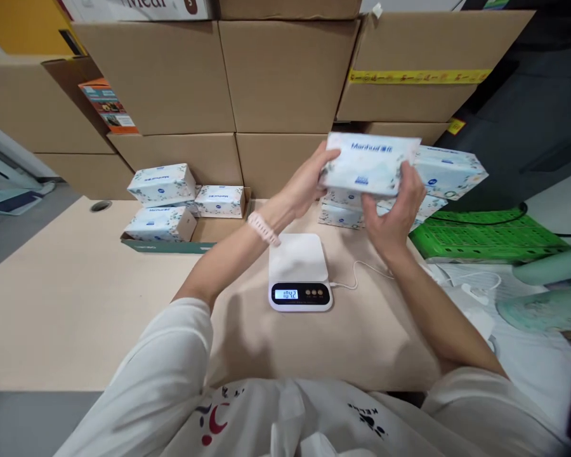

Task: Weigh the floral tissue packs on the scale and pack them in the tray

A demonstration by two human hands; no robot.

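Both hands grip one pale blue floral tissue pack (368,164), raised in front of a stack of similar packs on the right. My left hand (309,178) clasps its left end, the thumb on top. At its right end, my right hand (397,206) has fingers on the upper face and the thumb by the front edge. Behind and beneath it, the stacked tissue packs (450,172) are partly hidden. A white digital scale (299,257) lies below the hands with its display lit, seeming to read 104.2. Nothing rests on its plate.
A shallow green-edged cardboard tray (207,236) at the left holds several tissue packs (162,184). Cardboard boxes (285,76) form a wall behind the table (76,285). A white cable (356,273) runs right from the scale. A green plastic crate (495,235) stands at the right.
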